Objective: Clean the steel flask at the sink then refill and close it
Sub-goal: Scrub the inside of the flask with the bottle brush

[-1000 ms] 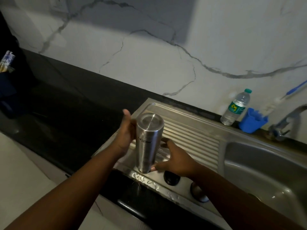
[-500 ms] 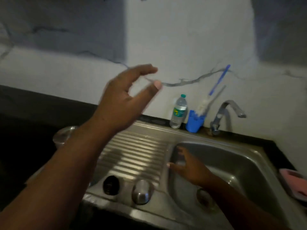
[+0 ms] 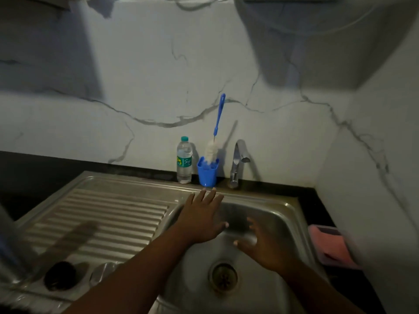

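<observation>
A blurred grey shape at the frame's left edge seems to be the steel flask (image 3: 6, 243), standing on the drainboard (image 3: 118, 214) with no hand on it. A black lid (image 3: 60, 275) and a steel cap (image 3: 102, 273) lie near the drainboard's front edge. My left hand (image 3: 201, 217) hovers with fingers spread over the basin's left rim, its fingertips near the blue cup (image 3: 207, 175). Also spread and empty, my right hand (image 3: 264, 244) is over the sink basin (image 3: 283, 214). The tap (image 3: 238, 162) stands behind the basin, with no water visible.
A blue-handled bottle brush (image 3: 218, 123) stands in the blue cup against the marble wall, with a plastic water bottle (image 3: 184, 162) to its left. A pink item (image 3: 333, 245) sits on the counter right of the basin. The drain (image 3: 223, 275) is in the basin floor.
Both hands let go of the flask, which now stands at the far left. The view swung right to the basin. My left hand came down from mid-air to the basin rim.
</observation>
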{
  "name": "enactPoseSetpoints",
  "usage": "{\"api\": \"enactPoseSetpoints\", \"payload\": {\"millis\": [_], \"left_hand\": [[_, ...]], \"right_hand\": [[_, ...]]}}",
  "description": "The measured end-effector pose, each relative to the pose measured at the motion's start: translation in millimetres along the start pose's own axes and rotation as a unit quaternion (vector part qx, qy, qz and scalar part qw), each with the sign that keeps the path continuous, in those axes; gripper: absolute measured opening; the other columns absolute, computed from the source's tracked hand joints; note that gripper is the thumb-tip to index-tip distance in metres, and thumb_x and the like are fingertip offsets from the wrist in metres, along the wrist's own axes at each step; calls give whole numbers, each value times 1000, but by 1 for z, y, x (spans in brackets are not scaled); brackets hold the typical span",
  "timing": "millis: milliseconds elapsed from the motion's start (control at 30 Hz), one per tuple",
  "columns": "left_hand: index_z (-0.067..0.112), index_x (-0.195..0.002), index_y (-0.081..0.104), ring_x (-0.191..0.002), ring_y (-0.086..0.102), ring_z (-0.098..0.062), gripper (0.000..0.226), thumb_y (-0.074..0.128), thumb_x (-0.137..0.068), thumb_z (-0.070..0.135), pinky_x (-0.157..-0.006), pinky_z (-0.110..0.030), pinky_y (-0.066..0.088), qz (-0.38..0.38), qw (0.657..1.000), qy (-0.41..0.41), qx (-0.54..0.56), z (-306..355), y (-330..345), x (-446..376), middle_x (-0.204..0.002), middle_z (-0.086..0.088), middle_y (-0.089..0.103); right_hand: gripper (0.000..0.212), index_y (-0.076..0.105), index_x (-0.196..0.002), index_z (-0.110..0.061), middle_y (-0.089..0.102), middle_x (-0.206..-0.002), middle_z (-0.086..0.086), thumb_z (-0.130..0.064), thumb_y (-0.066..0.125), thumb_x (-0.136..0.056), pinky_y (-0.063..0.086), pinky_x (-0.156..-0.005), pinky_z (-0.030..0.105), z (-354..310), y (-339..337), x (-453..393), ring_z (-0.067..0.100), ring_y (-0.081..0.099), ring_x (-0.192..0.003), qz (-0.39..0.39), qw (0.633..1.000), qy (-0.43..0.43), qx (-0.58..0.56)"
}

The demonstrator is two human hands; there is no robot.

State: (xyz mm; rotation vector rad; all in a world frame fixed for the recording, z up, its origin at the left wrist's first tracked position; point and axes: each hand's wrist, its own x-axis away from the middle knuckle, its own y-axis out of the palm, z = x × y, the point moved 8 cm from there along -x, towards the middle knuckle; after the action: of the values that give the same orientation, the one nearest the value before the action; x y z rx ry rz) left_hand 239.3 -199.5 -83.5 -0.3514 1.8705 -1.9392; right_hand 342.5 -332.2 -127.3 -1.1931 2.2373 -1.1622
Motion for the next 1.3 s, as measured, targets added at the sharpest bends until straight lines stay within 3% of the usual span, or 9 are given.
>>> {"api": "enactPoseSetpoints", "payload": {"millis": [300, 500, 667, 767, 867, 933, 1033, 1100, 1300], "left_hand": [[26, -155, 8, -151, 2, -26, 84, 44, -90, 65, -121, -49, 4, -60, 997, -34, -22, -35, 20, -25, -164, -3, 3], [26, -156, 8, -151, 3, -26, 85, 44, -90, 65, -120, -47, 5, -40, 998, -48, 7, -67, 16, -64, -164, -4, 2], [27, -155, 10, -150, 7, -27, 86, 47, -88, 65, -120, -48, 10, -23, 996, -80, 24, -105, 27, -87, -164, -4, 5], [26, -154, 10, -149, 12, -28, 87, 50, -86, 63, -119, -51, 14, -22, 994, -99, 35, -123, 32, -101, -163, -5, 10], [26, -154, 8, -147, 16, -30, 90, 53, -85, 63, -116, -53, 18, -16, 992, -107, 66, -130, 29, -123, -162, -7, 12], [31, -154, 0, -148, 12, -33, 93, 53, -85, 64, -116, -54, 19, -23, 991, -106, 83, -130, 32, -137, -163, -8, 6], [45, -151, -11, -148, 1, -40, 91, 53, -88, 62, -116, -58, 16, -55, 990, -81, 98, -121, 46, -153, -162, -12, -12], [50, -148, -15, -147, -1, -42, 90, 53, -89, 58, -115, -59, 17, -65, 991, -70, 97, -114, 56, -158, -160, -15, -19], [51, -146, -20, -146, -4, -44, 97, 59, -89, 47, -115, -59, 21, -54, 994, -61, 78, -109, 77, -161, -155, -18, -31]], "right_hand": [[75, 26, -146, -24, 35, -149, -4, -42, 66, -85, 28, -109, 29, 4, -4, -46, 13, 36, -135, -14, 1000, -5, 8], [65, 35, -140, -29, 51, -136, -1, -39, 66, -84, 42, -98, 30, -23, -13, -93, 15, 50, -120, -16, 1000, 16, 11], [26, 58, -116, -28, 63, -112, -8, -36, 55, -92, 43, -82, 22, -141, -43, -123, 5, 55, -94, 28, 988, -138, 70], [21, 61, -109, -29, 66, -100, -6, -35, 47, -94, 43, -74, 28, -221, -85, -131, 13, 59, -90, 77, 941, -243, 223], [16, 66, -97, -22, 66, -89, 0, -25, 62, -81, 41, -69, 34, -270, -124, -154, 23, 60, -83, 245, 782, -338, 462], [21, 68, -84, -16, 66, -82, 6, -17, 71, -63, 45, -76, 40, -275, -142, -177, 28, 61, -79, 282, 718, -323, 548], [28, 66, -104, -18, 63, -108, 9, -22, 62, -76, 33, -101, 50, -264, -157, -209, 31, 55, -108, 243, 676, -269, 642], [27, 61, -110, -21, 59, -115, 5, -29, 56, -85, 26, -106, 49, -260, -162, -221, 29, 50, -114, 225, 669, -262, 659], [18, 63, -99, -29, 58, -90, -6, -42, 52, -92, 32, -77, 32, -244, -164, -247, 16, 49, -86, 118, 707, -206, 666]]}}
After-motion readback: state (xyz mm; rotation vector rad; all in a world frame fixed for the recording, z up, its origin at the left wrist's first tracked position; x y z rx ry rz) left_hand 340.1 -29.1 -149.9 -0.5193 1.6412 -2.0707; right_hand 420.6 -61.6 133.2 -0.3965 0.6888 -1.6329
